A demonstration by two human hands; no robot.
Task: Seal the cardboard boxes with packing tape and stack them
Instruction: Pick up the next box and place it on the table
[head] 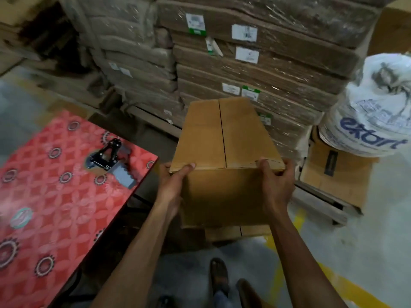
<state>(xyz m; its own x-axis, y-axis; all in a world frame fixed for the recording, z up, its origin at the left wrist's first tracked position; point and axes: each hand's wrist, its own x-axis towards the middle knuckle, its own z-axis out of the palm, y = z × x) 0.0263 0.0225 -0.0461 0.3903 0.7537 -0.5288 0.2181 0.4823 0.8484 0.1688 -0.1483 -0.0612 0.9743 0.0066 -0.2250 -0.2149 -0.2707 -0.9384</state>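
Your forearms (142, 252) reach forward, left hand (172, 185) and right hand (277, 185) gripping the near top corners of the cardboard box (200, 134), fingers apparently curled over its edge.

Both arms reach forward; the left hand (172, 185) and right hand (275, 185) grip the cardboard box's (224, 196) near top corners, thumbs on top.

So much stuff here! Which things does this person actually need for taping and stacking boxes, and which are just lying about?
For the job: cardboard box, gripped by the left hand and right hand; second box beneath it; tape dispenser on the red table.
Just lying about: white sack; wrapped cardboard bundles behind.
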